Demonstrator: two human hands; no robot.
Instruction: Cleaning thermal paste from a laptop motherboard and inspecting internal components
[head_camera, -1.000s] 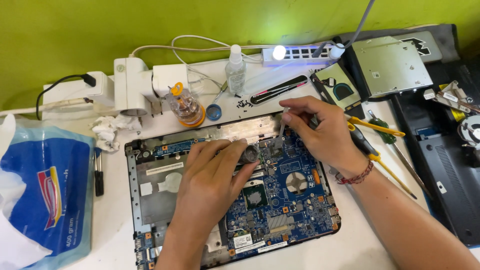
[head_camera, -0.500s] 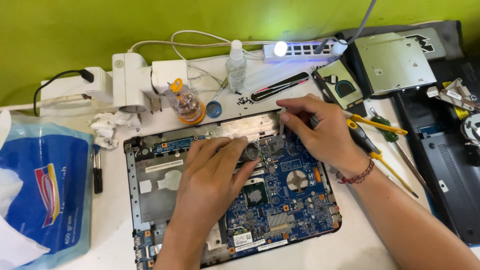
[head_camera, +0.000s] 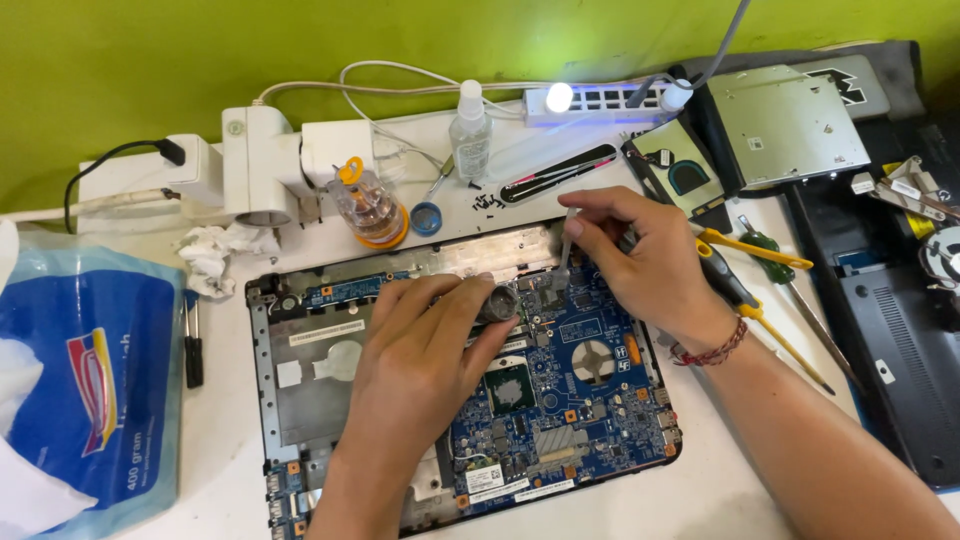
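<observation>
Motherboard (head_camera: 560, 400) lies in its open laptop shell mid-table, so I can work from above. My left hand (head_camera: 425, 350) rests flat on it, fingers pinching a small grey roll (head_camera: 498, 300) to steady things; my right hand (head_camera: 645, 260) grips a thin tool (head_camera: 566, 240) upright, tip at the far edge.

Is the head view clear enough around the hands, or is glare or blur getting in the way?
Head view: sharp and evenly lit around the left hand, right hand and blue circuit board; the lit power strip blows out white at the back; only soft shadows under the hands.
</observation>
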